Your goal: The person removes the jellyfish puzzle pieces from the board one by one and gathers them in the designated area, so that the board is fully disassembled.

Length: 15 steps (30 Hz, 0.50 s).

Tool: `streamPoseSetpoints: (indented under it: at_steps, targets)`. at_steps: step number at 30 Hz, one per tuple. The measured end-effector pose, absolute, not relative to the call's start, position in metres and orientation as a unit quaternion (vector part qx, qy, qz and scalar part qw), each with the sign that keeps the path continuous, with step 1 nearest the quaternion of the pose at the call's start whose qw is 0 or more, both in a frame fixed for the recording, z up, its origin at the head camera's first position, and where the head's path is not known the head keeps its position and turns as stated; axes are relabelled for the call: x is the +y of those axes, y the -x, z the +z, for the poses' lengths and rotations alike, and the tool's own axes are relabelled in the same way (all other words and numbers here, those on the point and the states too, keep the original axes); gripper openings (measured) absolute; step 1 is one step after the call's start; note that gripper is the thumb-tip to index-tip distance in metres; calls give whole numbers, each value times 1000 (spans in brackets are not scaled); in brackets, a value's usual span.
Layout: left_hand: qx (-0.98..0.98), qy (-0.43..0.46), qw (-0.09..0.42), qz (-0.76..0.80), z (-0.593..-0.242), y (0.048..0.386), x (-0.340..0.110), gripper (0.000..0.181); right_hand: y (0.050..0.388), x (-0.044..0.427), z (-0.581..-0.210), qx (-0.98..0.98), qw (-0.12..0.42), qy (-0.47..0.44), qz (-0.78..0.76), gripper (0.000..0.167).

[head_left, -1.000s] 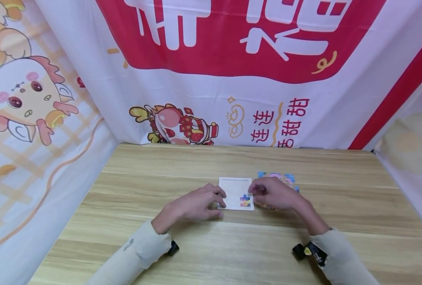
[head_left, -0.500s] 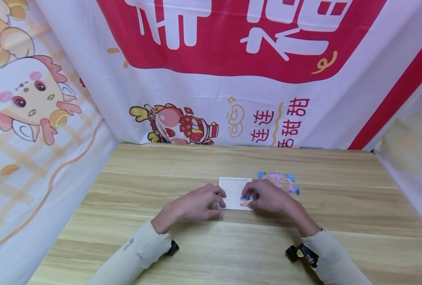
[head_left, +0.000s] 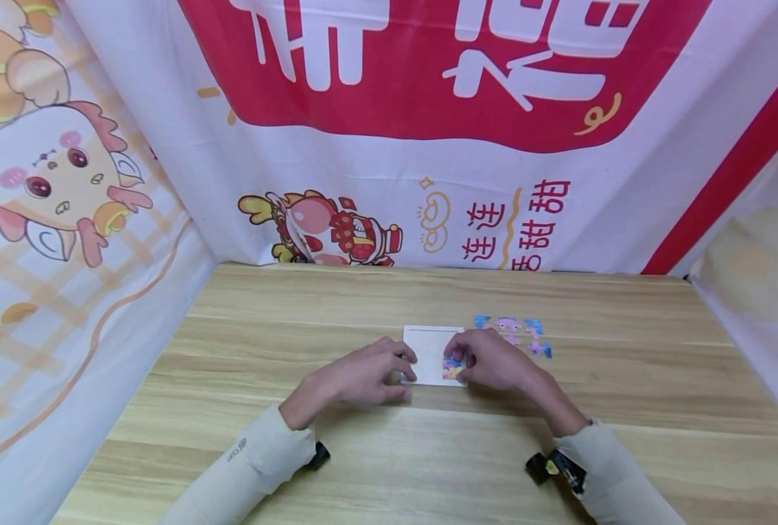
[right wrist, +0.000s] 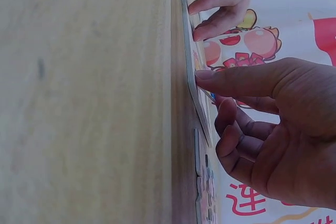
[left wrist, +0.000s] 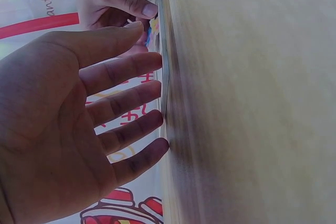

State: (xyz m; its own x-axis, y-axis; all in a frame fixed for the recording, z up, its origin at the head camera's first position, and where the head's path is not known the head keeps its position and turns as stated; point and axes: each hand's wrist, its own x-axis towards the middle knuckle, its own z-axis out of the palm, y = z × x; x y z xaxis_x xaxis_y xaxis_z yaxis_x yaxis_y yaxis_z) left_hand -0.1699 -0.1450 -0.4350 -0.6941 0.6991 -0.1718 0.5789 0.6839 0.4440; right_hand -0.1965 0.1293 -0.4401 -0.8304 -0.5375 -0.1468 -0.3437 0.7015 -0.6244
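Note:
A thin white puzzle board [head_left: 426,350] lies flat on the table. Colourful joined puzzle pieces [head_left: 453,370] sit in its near right corner, partly covered by the right hand. My right hand [head_left: 493,361] pinches a jigsaw piece, blue where it shows, between thumb and forefinger at that corner; its other fingers curl inward in the right wrist view. The left hand [head_left: 365,373] rests at the board's left edge with relaxed fingers. In the left wrist view several fingertips of this left hand [left wrist: 58,108] touch the edge of the board [left wrist: 165,72], and its thumb stays apart.
Loose pink and blue jigsaw pieces [head_left: 509,326] lie on the table right of the board, some hidden behind the right hand. The wooden table [head_left: 389,467] ends at a printed cloth [head_left: 362,168] at the back, with more cloth at both sides.
The right hand has moved left from the loose pieces onto the board's right corner with a piece, then barely shifted. The left hand has stayed at the board's edge.

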Motion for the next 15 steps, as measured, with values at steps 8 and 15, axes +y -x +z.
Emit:
streamPoseSetpoints:
  at_steps: [8,15]
  targets:
    - [903,-351,170,182,-436,170,-146,30,194,130,-440,902,170,253,-304,23]
    - [905,-348,171,177,-437,171,-146,29,194,129,-439,908,172,246,-293,26]
